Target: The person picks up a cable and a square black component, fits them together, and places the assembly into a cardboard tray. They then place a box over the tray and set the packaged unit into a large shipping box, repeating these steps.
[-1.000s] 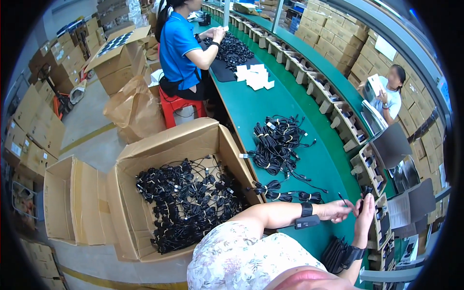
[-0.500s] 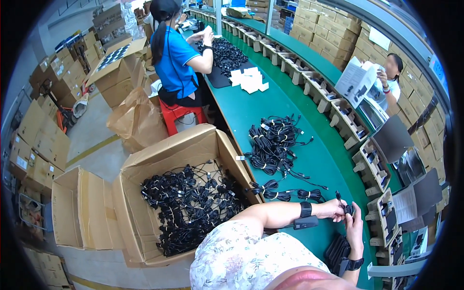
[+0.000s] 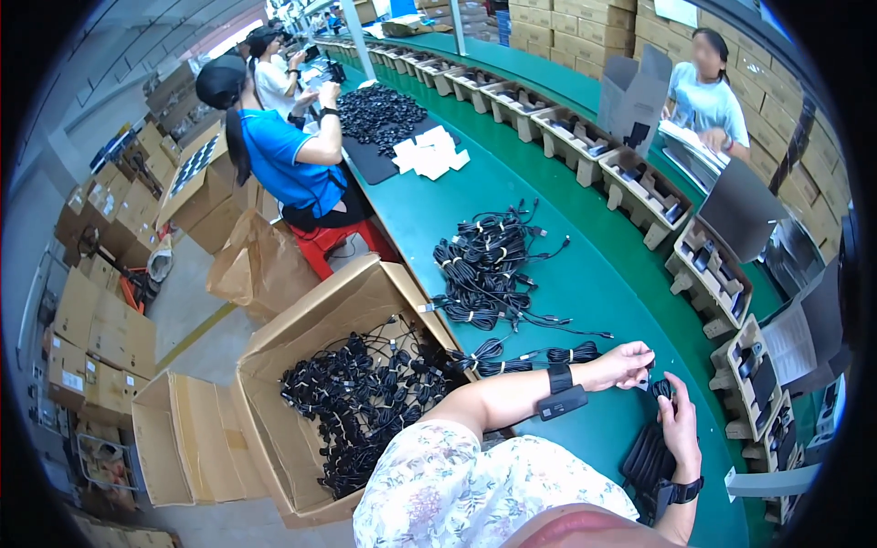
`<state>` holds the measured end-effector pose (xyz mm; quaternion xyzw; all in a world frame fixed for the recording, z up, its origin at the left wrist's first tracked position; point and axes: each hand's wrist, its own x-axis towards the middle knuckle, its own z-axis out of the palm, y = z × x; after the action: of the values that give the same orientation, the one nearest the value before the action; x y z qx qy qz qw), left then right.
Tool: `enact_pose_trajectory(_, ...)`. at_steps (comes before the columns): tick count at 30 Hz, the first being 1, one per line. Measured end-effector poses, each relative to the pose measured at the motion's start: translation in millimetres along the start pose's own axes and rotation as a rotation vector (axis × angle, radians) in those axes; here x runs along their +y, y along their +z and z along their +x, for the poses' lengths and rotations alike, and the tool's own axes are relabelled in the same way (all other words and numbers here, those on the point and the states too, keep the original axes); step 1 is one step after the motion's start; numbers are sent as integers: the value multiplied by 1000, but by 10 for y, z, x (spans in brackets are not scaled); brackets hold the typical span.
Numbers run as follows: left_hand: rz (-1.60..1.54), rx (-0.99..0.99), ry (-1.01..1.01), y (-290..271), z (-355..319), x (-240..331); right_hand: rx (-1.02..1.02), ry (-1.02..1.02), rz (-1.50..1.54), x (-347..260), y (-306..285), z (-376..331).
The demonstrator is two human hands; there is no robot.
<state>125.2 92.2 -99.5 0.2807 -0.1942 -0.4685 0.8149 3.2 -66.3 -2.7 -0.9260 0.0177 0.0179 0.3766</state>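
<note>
A coiled black cable (image 3: 660, 389) is gripped in the closed fingers of my right hand (image 3: 679, 422), above the green worktable (image 3: 585, 265). Just to its left, my left hand (image 3: 623, 366) pinches what looks like the dark end of this cable, partly hidden by the fingertips. Beneath the left wrist, several bundled black cables (image 3: 574, 353) lie in a row. Farther along rises a larger heap of tied black cables (image 3: 484, 265). Flat black pieces (image 3: 642, 457), their kind unclear, are stacked beside my right wrist.
Left of the table stands an open cardboard box (image 3: 265, 384) full of black cables (image 3: 365, 393). Trays (image 3: 713, 274) holding packed parts line the belt at right. A co-worker in blue (image 3: 283, 151) sits farther along; another person (image 3: 708, 105) stands across the line.
My view has swung, shifting the scene. My left fingers have drawn a little away from the coil, which stays in my right hand. The person across has lowered the large printed piece.
</note>
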Motion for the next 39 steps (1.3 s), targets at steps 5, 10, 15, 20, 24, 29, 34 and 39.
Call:
enact_pose_trajectory(5, 191, 121, -76, 90, 12, -58, 297, 11, 15, -6, -148, -83)
enact_pose_trajectory(10, 312, 151, -29, 174, -19, 6, 652, -45, -105, 217, -717, 99)
enact_pose_trajectory(15, 409, 126, -47, 227, -81, 77, 792, 9, -316, 187, -1339, 326)
enact_pose_trajectory(20, 442, 131, -64, 321, -18, 52, 927, 17, -622, 322, -1677, 345)
enact_pose_trajectory(24, 464, 100, -48, 279, -57, 43, 764, 229, -869, 367, -1775, 430)
enact_pose_trajectory(29, 454, 102, -59, 273, -76, 58, 618, 212, -1004, 371, -1763, 535)
enact_pose_trajectory(34, 448, 107, -58, 242, -85, 57, 475, 295, -1108, 277, -1808, 566)
enact_pose_trajectory(39, 448, 72, -68, 280, -69, 35, 435, 330, -1164, 579, -1801, 684)
